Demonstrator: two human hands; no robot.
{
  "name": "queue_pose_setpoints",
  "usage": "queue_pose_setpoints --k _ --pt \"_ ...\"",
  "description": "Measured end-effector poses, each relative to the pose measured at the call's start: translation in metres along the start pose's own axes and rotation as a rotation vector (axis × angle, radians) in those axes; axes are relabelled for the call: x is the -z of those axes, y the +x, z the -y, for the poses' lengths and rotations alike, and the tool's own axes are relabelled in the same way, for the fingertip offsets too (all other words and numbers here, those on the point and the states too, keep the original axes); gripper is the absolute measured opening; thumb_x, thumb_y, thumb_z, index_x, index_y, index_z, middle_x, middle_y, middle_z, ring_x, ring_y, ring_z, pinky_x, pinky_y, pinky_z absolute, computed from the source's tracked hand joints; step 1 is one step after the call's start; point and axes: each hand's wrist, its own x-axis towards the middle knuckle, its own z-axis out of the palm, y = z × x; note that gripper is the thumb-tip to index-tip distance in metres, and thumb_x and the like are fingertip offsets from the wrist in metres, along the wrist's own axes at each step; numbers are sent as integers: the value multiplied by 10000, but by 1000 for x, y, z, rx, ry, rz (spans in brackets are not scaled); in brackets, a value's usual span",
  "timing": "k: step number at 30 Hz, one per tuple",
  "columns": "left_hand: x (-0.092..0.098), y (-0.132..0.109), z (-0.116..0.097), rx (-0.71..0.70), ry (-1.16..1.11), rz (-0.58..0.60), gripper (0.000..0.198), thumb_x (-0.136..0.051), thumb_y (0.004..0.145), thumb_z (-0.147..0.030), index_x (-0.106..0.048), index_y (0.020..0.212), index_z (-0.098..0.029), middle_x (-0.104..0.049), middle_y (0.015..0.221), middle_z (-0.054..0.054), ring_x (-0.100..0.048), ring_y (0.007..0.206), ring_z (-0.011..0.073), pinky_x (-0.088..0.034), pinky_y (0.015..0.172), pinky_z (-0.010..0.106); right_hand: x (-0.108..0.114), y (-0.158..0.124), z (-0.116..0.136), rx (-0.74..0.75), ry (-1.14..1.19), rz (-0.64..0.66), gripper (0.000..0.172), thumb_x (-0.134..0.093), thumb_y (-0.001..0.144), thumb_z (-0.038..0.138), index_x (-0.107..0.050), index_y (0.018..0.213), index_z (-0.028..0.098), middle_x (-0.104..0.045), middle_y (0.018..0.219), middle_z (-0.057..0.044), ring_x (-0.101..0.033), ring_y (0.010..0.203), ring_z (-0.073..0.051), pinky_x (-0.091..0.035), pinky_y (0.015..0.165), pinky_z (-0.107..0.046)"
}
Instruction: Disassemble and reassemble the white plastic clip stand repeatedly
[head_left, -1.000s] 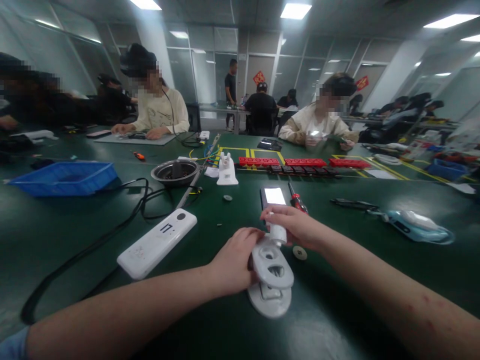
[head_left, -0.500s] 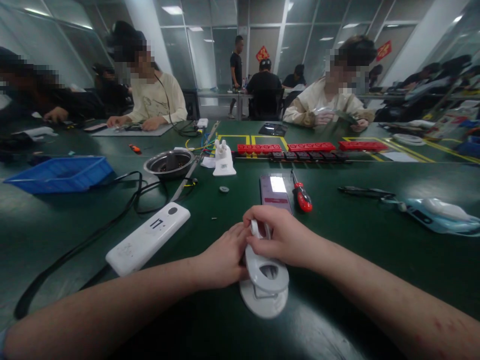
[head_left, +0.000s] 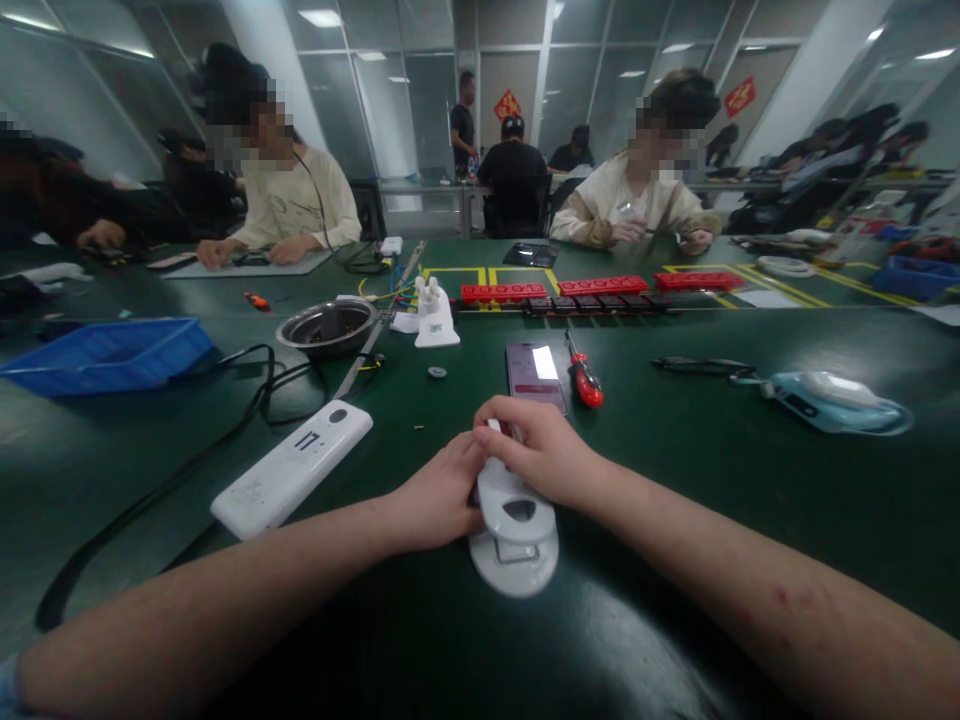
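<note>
A white hinged plastic device (head_left: pixel 516 575) stands on the green table in front of me. It has a rounded flat base, a thin metal wire loop above the base, and a sloping upper part with a rounded opening. My left hand (head_left: pixel 442 490) is closed around its left side, with the fingertips hidden behind it. My right hand (head_left: pixel 536 445) grips the far end of the upper part from above, thumb on the near side and fingers curled over. Just beyond my right hand lies a phone (head_left: pixel 537 375) with its screen lit, beside a red-and-black screwdriver (head_left: pixel 586 380).
A white power bank (head_left: pixel 292 470) lies left, near black cables, a metal bowl (head_left: pixel 327 328) and a blue tray (head_left: pixel 112 355). Further off are a white stand (head_left: pixel 436 318), a small grey disc (head_left: pixel 437 372) and red trays (head_left: pixel 502 292). A light-blue device (head_left: pixel 832 400) lies right. Co-workers sit opposite.
My view has shifted slightly, so the table's things sit further left in the picture. My right thumb and fingers have closed further over the device's far end. My left hand keeps its hold.
</note>
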Motion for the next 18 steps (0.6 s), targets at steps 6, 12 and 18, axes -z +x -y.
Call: queue_pose_setpoints --k 6,12,18 --pt "1 2 -4 50 -57 -12 577 -655 626 -262 -411 1146 -207 -469 1145 69 -434 1063 246 -353 926 408 -2 -4 3 -10 -154 20 213 -401 842 284 -555 891 146 -556 785 -31 -496 721 -129 -375 627 -249" --pt "4 4 -13 193 -199 -53 623 -693 584 -380 -421 1124 -230 -534 1075 51 -524 950 227 -409 843 378 38 -7 -6 -98 -161 -93 307 -320 863 348 -529 973 151 -556 850 -44 -516 762 -139 -403 655 -261" --pt "15 -2 -20 269 -57 -70 433 -640 621 -387 -492 971 -178 -554 989 60 -514 921 237 -415 777 353 52 -39 -11 -504 -574 406 379 -604 666 426 -534 960 198 -569 889 -46 -545 747 -198 -425 613 -300"
